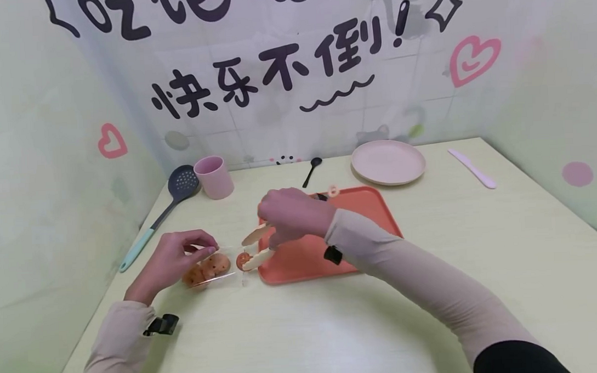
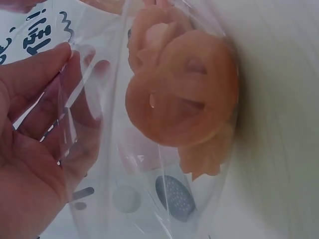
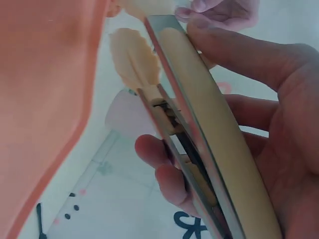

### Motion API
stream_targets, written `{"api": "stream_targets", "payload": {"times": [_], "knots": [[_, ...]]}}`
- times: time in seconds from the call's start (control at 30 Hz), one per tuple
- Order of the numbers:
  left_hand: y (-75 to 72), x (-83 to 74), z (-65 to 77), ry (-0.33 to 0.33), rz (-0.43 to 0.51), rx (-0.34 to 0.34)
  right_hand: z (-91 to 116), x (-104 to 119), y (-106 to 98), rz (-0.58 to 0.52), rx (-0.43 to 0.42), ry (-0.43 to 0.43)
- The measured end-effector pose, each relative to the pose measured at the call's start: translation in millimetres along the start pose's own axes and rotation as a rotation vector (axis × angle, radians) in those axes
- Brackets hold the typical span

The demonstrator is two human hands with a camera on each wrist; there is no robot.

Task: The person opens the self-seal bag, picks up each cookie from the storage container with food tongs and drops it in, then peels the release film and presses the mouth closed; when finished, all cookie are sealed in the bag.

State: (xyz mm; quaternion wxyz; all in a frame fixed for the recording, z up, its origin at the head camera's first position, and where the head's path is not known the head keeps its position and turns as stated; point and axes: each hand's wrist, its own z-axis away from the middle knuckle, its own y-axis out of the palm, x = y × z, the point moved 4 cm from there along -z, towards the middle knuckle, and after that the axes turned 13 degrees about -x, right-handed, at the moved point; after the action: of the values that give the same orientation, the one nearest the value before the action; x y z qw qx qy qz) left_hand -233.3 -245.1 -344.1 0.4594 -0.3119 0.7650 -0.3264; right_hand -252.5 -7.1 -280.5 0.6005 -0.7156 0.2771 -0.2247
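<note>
My left hand (image 1: 175,262) pinches the edge of a clear plastic bag (image 2: 112,124) between thumb and fingers. Inside the bag are several orange-brown cookie-like pieces (image 2: 184,94), some round with cut-out holes. My right hand (image 1: 297,214) grips a pair of cream-coloured tongs (image 3: 209,114) with metal edges, its thumb on one arm and fingers round the other. The tongs' two scalloped tips (image 3: 134,57) are spread apart and point toward the bag's mouth. A small round brown piece (image 1: 243,260) lies by the lower tip; whether it is touched cannot be told.
Beneath the right hand lies an orange tray (image 1: 311,257). Along the back stand a pink cup (image 1: 216,181), a small black spoon (image 1: 311,171), a pink plate (image 1: 388,161) and a pink knife (image 1: 472,168). A slotted skimmer (image 1: 173,199) lies at the left edge.
</note>
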Motion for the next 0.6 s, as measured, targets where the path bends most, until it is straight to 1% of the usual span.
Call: {"api": "stream_targets", "payload": {"times": [0.13,0.23,0.33,0.43,0.5,0.6], "knots": [[-1.4,-1.7,1.1,-0.005,0.004,0.012,-13.6,11.6,-2.0,0.034,0.093,0.017],[-3.0,-0.8,3.7,-0.008,0.004,0.01,-20.6,19.8,-0.1,0.058,0.123,0.005],[-4.5,-0.4,4.6,-0.008,0.002,0.005,-21.6,22.0,0.6,0.072,0.105,-0.007],[-6.1,-0.1,4.7,-0.013,0.001,0.001,-16.4,16.8,2.0,0.054,0.061,-0.016],[-7.0,0.3,4.7,-0.016,0.007,-0.007,-10.9,10.0,4.2,-0.008,0.012,-0.009],[-9.0,1.4,5.1,-0.022,0.009,-0.027,-1.4,-2.7,11.2,-0.18,-0.063,0.024]]}}
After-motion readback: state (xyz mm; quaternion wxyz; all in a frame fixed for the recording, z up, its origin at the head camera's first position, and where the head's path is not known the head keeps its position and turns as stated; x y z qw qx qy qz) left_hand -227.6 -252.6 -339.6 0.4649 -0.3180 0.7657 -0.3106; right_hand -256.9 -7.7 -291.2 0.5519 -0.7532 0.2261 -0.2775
